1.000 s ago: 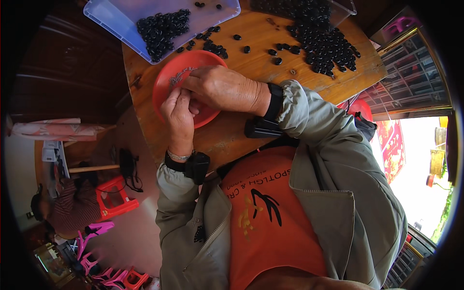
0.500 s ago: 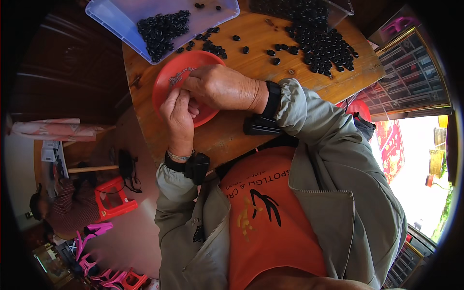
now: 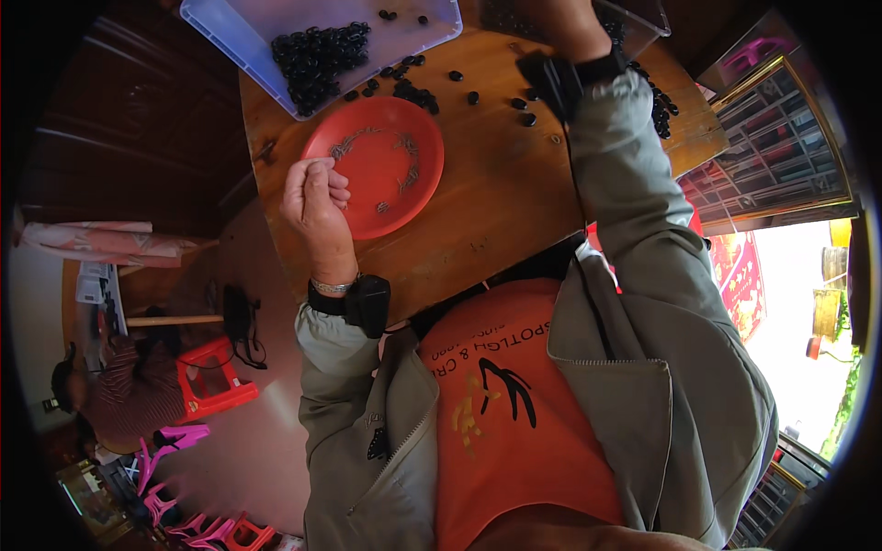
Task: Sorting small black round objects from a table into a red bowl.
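My left hand [image 3: 317,200] is closed in a pinch at the near left rim of a red plate [image 3: 390,174]. Whatever its fingertips hold is too small or hidden to make out. Small thin metal pieces [image 3: 410,158] lie in a loose ring inside the plate. My right hand [image 3: 571,26] reaches to the far right, over a clear plastic bin [image 3: 643,20] and the pile of shiny black oval pieces [image 3: 663,106]. Its fingers are cut off by the top edge, so their state does not show.
A translucent plastic tub [image 3: 243,50] with a heap of black oval pieces [image 3: 317,60] stands at the far left of the wooden table [image 3: 487,216]. Several loose ones lie between tub and bin. A red stool [image 3: 216,386] is on the floor at left.
My right hand has left the plate and my left hand, moving far right to the bin and pile. My left hand has shifted slightly left, still pinched.
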Demonstrator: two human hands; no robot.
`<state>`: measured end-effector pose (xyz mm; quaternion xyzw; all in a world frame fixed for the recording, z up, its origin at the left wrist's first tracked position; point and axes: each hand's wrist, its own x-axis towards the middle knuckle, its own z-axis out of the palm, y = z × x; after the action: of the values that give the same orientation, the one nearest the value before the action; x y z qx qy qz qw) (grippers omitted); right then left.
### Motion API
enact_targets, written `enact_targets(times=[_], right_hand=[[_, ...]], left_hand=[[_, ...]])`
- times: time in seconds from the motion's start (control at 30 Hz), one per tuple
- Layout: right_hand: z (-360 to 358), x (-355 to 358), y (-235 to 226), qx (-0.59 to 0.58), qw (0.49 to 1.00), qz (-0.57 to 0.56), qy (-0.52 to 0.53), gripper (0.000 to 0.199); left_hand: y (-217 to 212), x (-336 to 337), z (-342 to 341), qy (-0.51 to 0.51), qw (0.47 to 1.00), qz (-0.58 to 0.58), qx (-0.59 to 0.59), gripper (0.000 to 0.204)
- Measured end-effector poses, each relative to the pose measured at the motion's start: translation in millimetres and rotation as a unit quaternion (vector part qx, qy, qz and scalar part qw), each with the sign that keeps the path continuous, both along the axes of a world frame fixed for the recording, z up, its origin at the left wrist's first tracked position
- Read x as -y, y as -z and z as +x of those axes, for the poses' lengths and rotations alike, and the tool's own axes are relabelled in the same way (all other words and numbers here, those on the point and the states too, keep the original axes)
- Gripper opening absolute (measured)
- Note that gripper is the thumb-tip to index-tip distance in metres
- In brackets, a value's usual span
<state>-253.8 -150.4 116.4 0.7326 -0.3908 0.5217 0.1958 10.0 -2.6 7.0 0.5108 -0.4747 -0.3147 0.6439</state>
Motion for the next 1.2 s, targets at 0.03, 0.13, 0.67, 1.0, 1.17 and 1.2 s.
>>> enact_targets(times=[0.03,0.13,0.67,1.0,1.17,1.2], right_hand=[[-11,17,-1,0.004,0.998,-0.006,0.055,0.011],[-24,38,6,-0.005,0.993,0.011,0.115,0.012],[103,-49,109,-0.361,0.876,0.293,-0.129,0.015],[112,-47,124,-0.354,0.879,0.267,-0.176,0.014],[107,-50,113,-0.158,0.862,0.364,-0.315,0.015],[105,-51,109,-0.141,0.850,0.382,-0.335,0.016]], left_hand=[[-1,-1,0,-0.001,1.000,-0.001,-0.004,0.021],[-2,-3,3,-0.005,1.000,0.000,-0.006,0.020],[2,0,9,0.001,1.000,0.014,0.007,0.019],[8,4,11,0.015,1.000,0.020,0.007,0.018],[15,8,12,0.061,0.994,0.072,0.061,0.017],[15,9,11,0.061,0.994,0.072,0.062,0.017]])
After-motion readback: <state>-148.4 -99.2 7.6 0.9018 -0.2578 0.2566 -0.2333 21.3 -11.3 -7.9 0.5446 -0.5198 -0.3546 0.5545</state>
